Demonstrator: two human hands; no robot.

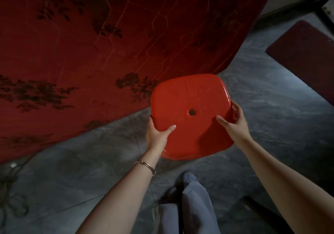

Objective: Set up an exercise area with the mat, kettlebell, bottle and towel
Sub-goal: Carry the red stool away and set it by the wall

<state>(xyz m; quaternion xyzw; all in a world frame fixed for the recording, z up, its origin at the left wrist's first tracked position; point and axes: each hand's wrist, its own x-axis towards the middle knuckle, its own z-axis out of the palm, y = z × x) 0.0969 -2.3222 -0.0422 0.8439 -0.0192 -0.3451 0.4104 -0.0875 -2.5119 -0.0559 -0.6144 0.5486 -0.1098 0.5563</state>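
A red plastic stool (189, 110) with a round hole in its seat is held in front of me, by the corner of a large red floral mat (90, 43) spread over the floor. My left hand (157, 134) grips the stool's left edge, thumb on top of the seat. My right hand (233, 121) grips the right edge, thumb on the seat and fingers curled round the rim. The stool's legs are hidden below the seat. No kettlebell, bottle or towel is in view.
The floor is grey concrete (271, 107). A smaller dark red mat (303, 52) lies at the right. A dark cable (12, 194) trails over the floor at the lower left. My legs in grey trousers (189, 206) show below. A wall base (289, 4) runs at the top right.
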